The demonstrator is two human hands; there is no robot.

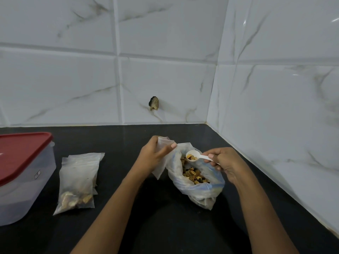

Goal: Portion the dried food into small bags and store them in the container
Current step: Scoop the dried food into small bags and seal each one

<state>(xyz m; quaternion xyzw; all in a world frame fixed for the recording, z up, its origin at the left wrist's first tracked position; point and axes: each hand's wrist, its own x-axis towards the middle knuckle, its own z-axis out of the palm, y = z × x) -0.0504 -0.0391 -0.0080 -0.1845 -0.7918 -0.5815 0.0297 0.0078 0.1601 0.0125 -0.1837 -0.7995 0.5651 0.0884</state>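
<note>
Head view: right hand (pixel 224 163) is pinching a loaded spoon (pixel 192 156) over the big bag (pixel 197 182) on the counter (pixel 165 217); left hand (pixel 154 154) is gripping a small bag (pixel 161 162). Next, I'd say, tipping it in cleanly.

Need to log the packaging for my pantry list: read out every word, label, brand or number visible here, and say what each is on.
No text here can be read.
Sticker on the side wall of the container: too small and blurred to read.
Blue print on the large bag: blurred, no letters can be made out.
Filled small bags: no print visible.
</note>
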